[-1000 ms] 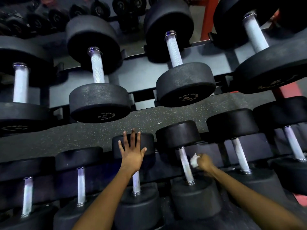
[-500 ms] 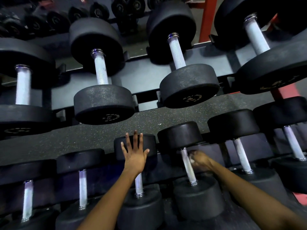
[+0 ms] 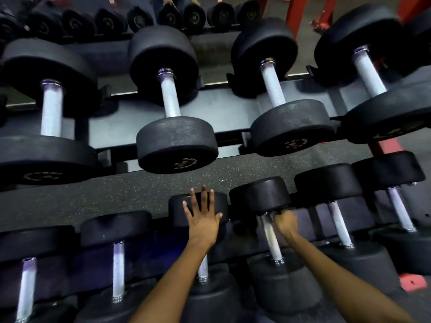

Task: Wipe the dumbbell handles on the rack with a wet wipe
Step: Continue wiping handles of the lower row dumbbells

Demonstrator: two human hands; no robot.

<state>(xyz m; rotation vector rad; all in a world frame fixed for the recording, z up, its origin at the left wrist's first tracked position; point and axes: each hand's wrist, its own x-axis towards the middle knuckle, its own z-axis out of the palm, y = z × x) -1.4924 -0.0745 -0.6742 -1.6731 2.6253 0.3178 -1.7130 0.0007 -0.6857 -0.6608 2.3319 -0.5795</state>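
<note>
The dumbbell handle [image 3: 270, 238] you are working on sits in the lower tier of the rack [image 3: 163, 117], between its far head [image 3: 258, 197] and its near head [image 3: 283, 285]. Its long axis runs away from you and leans a little left at the far end, so any stroke along it has to follow that slant, back toward your body.

Your right hand [image 3: 285, 223] is at the far end of the bar, just under the far head and slightly to the bar's right. Its fingers are curled around the handle with a wet wipe [image 3: 271, 215] pressed between palm and metal; only a pale scrap of the wipe shows, and the blur there means you probably cannot judge how much of the bar's girth it covers. Most of the bar below that hand lies bare toward the near head.

Your left hand [image 3: 203, 217] is on the neighbouring dumbbell [image 3: 198, 208] to the left, fingers straight and spread, palm flat against its far head, holding nothing. The right hand is the nearer one to the handle, and is already on it. The next handle [image 3: 339, 226] to the right stands just beside.
</note>
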